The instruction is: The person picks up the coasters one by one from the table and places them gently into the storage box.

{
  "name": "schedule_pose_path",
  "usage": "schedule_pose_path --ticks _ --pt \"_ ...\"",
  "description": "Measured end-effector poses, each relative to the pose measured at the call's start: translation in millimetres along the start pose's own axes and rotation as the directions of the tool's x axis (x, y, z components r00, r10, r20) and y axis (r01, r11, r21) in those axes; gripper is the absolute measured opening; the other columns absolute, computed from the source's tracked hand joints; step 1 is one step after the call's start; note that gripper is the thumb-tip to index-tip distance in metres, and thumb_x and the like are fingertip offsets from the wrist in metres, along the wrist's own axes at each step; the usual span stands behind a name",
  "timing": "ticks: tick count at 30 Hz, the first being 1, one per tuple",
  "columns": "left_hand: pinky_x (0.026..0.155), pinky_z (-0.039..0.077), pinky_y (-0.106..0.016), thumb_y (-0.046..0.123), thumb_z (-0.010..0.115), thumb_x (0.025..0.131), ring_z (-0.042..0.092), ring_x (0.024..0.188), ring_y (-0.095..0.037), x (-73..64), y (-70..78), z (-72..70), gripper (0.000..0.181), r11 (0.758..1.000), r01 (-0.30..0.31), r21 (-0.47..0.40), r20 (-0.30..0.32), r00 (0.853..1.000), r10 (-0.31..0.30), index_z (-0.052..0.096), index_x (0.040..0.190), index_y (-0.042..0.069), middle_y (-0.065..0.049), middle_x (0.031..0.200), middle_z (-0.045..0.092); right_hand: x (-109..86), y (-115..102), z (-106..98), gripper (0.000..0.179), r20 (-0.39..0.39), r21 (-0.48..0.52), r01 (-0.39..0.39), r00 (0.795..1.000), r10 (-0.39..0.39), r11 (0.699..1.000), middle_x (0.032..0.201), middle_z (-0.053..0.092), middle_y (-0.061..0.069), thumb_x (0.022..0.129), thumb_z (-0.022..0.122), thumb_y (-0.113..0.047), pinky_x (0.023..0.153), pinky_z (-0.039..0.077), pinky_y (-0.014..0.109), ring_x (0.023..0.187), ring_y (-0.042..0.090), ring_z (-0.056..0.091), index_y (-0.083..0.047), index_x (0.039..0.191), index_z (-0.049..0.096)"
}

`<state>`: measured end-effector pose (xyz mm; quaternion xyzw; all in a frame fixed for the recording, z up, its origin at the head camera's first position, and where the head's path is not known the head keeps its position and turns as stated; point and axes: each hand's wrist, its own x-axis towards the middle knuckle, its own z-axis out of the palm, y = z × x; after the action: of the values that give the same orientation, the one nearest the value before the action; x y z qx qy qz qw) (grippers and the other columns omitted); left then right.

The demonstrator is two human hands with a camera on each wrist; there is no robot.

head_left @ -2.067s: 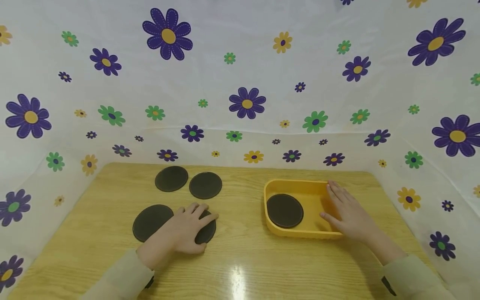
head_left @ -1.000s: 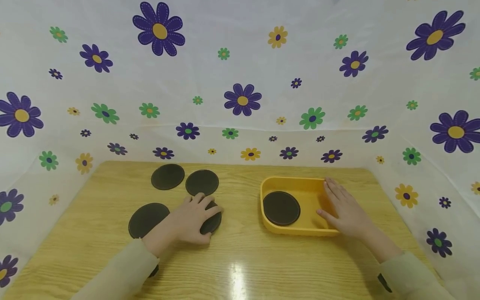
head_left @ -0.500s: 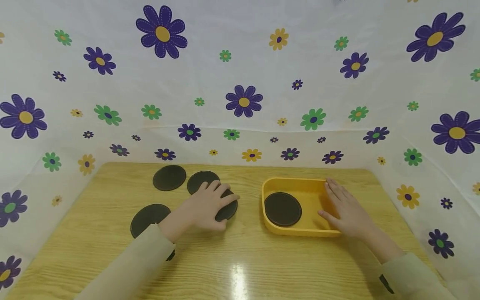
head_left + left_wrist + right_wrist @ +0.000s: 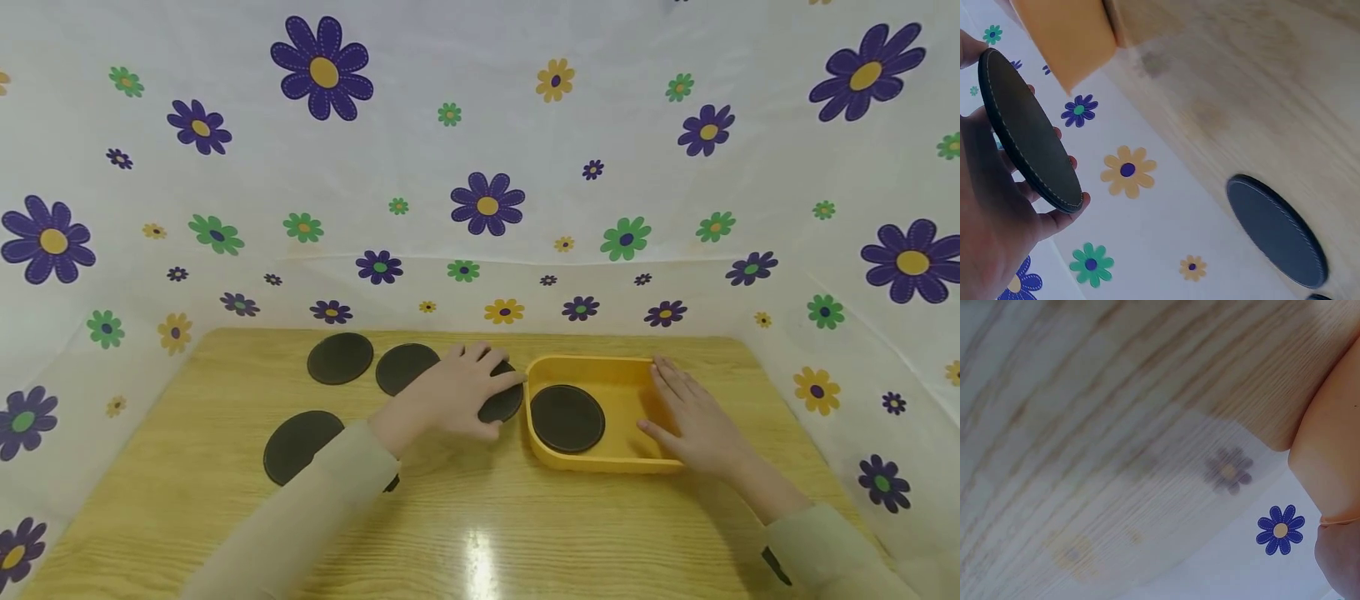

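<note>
My left hand (image 4: 461, 392) holds a round black coaster (image 4: 501, 398) by its edges, just left of the yellow tray (image 4: 607, 467). Up close in the left wrist view, the coaster (image 4: 1032, 128) has a stitched rim, with thumb and fingers spread around it. One black coaster (image 4: 567, 418) lies inside the tray at its left end. On the tray's right side rests my right hand (image 4: 697, 425), its straight fingers on the rim near the back corner and its thumb over the inside. Only a little of the right hand (image 4: 1338, 559) shows in the right wrist view, against the tray.
Three more black coasters lie on the wooden table (image 4: 480, 517): a back-left one (image 4: 341, 358), one (image 4: 405, 368) partly behind my left hand, and a front one (image 4: 300, 446) partly covered by my sleeve. A white flowered cloth (image 4: 420, 150) surrounds the table.
My left hand has carried its coaster rightward from the coasters on the left to the tray's left edge. My right hand and the tray have stayed in place.
</note>
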<state>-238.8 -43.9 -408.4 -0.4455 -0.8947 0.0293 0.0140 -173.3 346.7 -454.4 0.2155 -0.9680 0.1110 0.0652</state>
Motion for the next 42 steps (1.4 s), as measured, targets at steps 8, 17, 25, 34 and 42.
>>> schedule_pose_path --ticks 8,17,25,34,42 --pt "0.105 0.046 -0.05 0.054 0.06 0.093 0.049 0.135 -0.029 32.4 17.1 -5.9 0.069 0.998 -0.068 -0.014 -0.001 0.998 0.068 0.048 0.158 0.033 -0.006 0.153 0.05 0.7 -2 -1 0.088 0.034 0.007 -0.008 0.999 0.008 1.0 0.172 0.021 0.032 0.106 0.058 -0.047 0.126 -0.014 0.019 0.16 0.049 0.021 0.013 0.162 0.026" --pt "0.107 0.045 -0.047 0.061 0.056 0.096 0.047 0.139 -0.025 69.4 44.4 -3.8 0.073 0.994 -0.108 0.026 0.035 0.994 0.107 0.04 0.163 0.036 -0.003 0.158 0.047 0.2 2 3 0.087 -0.009 -0.006 0.015 1.0 -0.016 1.0 0.17 0.026 0.033 0.106 0.058 -0.047 0.126 -0.013 0.017 0.159 0.048 0.025 0.013 0.161 0.029" --pt "0.116 0.042 -0.049 0.065 0.057 0.096 0.043 0.145 -0.026 93.2 65.3 6.5 0.077 0.992 -0.119 0.029 0.069 0.991 0.117 0.037 0.165 0.036 -0.002 0.162 0.045 -0.1 1 0 0.087 0.018 0.015 -0.018 1.0 0.018 1.0 0.172 0.022 0.03 0.105 0.059 -0.046 0.131 -0.009 0.027 0.161 0.047 0.023 0.011 0.163 0.026" --pt "0.122 0.039 -0.05 0.066 0.057 0.097 0.042 0.148 -0.025 105.0 74.2 15.8 0.077 0.997 -0.074 0.002 0.132 0.989 0.073 0.036 0.165 0.037 0.0 0.163 0.044 0.0 1 -1 0.089 0.013 0.011 -0.013 1.0 0.013 1.0 0.173 0.021 0.03 0.105 0.059 -0.046 0.133 -0.006 0.031 0.16 0.047 0.023 0.011 0.163 0.025" --pt "0.119 0.041 -0.046 0.067 0.063 0.096 0.043 0.149 -0.024 106.4 77.5 24.4 0.076 0.997 -0.06 0.053 0.186 0.981 0.049 0.04 0.163 0.038 0.002 0.163 0.045 0.2 1 0 0.089 0.009 0.01 -0.018 1.0 0.018 1.0 0.173 0.022 0.03 0.104 0.061 -0.046 0.13 -0.009 0.025 0.16 0.047 0.023 0.01 0.163 0.026"
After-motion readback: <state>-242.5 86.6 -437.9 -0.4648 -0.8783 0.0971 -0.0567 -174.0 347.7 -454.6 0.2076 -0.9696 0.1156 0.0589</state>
